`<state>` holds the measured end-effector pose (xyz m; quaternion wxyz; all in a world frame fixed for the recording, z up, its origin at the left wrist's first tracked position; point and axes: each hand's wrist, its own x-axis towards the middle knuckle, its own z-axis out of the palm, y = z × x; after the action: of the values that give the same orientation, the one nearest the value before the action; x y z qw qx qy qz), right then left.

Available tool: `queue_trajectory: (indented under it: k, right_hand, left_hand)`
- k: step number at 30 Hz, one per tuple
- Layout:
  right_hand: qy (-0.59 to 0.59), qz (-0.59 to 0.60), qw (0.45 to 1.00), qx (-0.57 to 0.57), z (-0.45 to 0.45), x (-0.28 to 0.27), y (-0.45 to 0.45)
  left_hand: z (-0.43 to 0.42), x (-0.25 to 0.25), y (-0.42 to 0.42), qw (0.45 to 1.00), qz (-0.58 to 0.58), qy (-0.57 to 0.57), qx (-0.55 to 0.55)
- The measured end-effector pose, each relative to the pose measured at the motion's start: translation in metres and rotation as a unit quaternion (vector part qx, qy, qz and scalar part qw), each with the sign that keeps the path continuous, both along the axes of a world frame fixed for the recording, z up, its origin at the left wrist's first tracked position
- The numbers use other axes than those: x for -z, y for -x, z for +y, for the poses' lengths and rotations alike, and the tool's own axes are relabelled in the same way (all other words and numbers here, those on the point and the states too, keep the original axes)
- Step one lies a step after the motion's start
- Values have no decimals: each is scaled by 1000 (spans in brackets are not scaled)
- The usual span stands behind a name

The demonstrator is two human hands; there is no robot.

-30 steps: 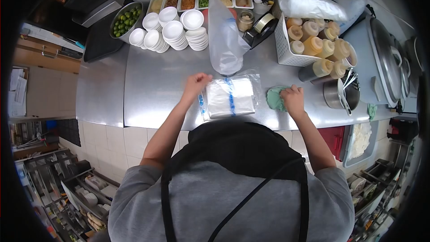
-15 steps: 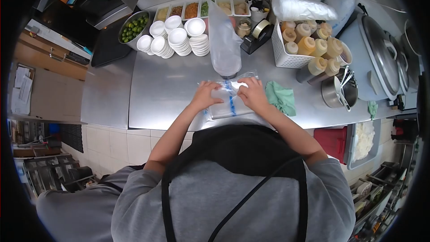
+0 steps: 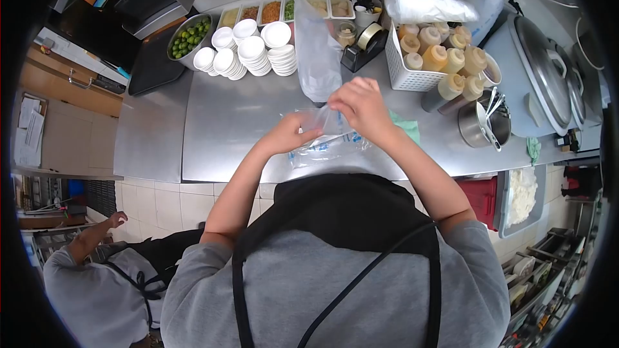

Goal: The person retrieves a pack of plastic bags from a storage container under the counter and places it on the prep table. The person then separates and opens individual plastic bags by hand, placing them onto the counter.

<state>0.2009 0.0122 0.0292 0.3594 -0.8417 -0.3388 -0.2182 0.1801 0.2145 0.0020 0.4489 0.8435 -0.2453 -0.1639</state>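
Observation:
Clear plastic bags (image 3: pixel 329 153) with blue print lie at the front of the steel counter. My right hand (image 3: pixel 362 108) is closed in a pinch, raising the edge of a clear plastic bag (image 3: pixel 320 118) off the stack. Lower and to the left, my left hand (image 3: pixel 288 135) grips the same plastic between thumb and fingers; part of its grip is hidden. Just behind the hands stands a tall frosted plastic sleeve (image 3: pixel 318 58). A green cloth (image 3: pixel 407 128) lies beside my right forearm, partly covered by it.
Behind stand stacked white lids (image 3: pixel 253 51), a bowl of limes (image 3: pixel 193 40) and a tape dispenser (image 3: pixel 362 48). On the right are a white basket (image 3: pixel 412 79) of squeeze bottles and a metal pot (image 3: pixel 474 130). A co-worker (image 3: pixel 106 290) stands at lower left.
My right hand has moved up and away, pulling plastic from the flat stack. My left hand has shifted slightly left. The co-worker's arm and apron ties have come into view.

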Motion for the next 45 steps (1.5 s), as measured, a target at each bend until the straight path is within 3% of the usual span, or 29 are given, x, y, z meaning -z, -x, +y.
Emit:
queue_trajectory:
  k: [2,4,5,7,9,10,11,12,14,16,18,20,21,22,23,25,26,28,30,31,32,33,37,38,40,42,43,44,45]
  right_hand:
    - [-6,-5,1000,13,-1,-16,-2]
    - [-12,-12,1000,26,-1,-29,-3]
    - [-84,-2,996,27,0,-34,-4]
    - [-155,7,987,28,1,-39,-2]
    - [-197,138,971,-7,2,-41,7]
    - [-198,137,971,-6,6,-48,15]
    - [-219,234,947,-17,15,-57,25]
    - [-237,330,913,-28,20,-63,30]
    - [-309,303,900,-44,24,-60,28]
    - [-378,276,882,-61,19,-62,25]
    - [-566,391,688,-230,-1,-78,10]
    - [-590,402,655,-247,-1,-91,-5]
    - [-614,410,621,-263,-1,-97,-11]
    - [-575,384,686,-225,5,-104,-15]
    - [-575,384,686,-226,10,-100,-25]
    - [-449,361,813,-79,18,-75,-52]
    - [-450,360,813,-79,21,-59,-63]
    - [-456,423,782,-30,25,-14,-80]
    - [-474,425,771,-21,27,50,-88]
    - [-473,427,770,-21,26,74,-85]
    - [-494,481,724,7,24,94,-80]
    - [-514,529,674,36,24,107,-79]
    - [-549,538,637,60,17,118,-80]
    - [-512,561,646,76,5,105,-77]
    - [-475,581,655,92,-16,76,-66]
    - [-372,517,764,100,-28,56,-54]
    - [-372,518,764,100,-28,50,-49]
    - [-305,427,849,67,-27,46,-46]
    - [-232,328,915,33,-25,40,-41]
  left_hand:
    - [-1,-15,2,1000,10,23,13]
    - [2,-26,6,963,195,188,9]
    - [0,-32,8,963,194,188,10]
    - [-4,-39,12,777,313,542,65]
    - [0,2,1,782,269,560,53]
    - [-6,10,3,875,189,444,-51]
    - [-15,16,4,933,101,310,-153]
    - [-31,8,5,923,69,337,-174]
    - [-35,-38,15,918,73,343,-185]
    - [-27,-44,11,849,105,495,-153]
    - [-14,-60,-2,769,149,610,-120]
    - [-4,-82,-22,737,146,651,-106]
    - [-2,-90,-36,754,114,639,-106]
    - [-1,-94,-51,767,79,627,-109]
    - [-3,-94,-67,791,40,599,-121]
    - [-6,-79,-98,821,-6,544,-173]
    - [-8,-63,-111,823,0,527,-212]
    - [-9,-17,-136,785,93,538,-292]
    - [-4,36,-131,742,198,570,-291]
    - [-14,47,-117,733,191,534,-376]
    - [-26,54,-104,718,180,494,-456]
    - [-28,60,-97,719,178,494,-455]
    - [-9,104,-92,754,195,438,-448]
    - [7,105,-88,912,155,129,-357]
    - [58,163,-80,975,19,-22,-219]
    - [95,176,-56,966,-181,28,-181]
    - [97,118,-40,937,-299,-101,-150]
    - [92,83,-35,937,-299,-103,-151]
    - [84,54,-32,925,-273,-214,-158]
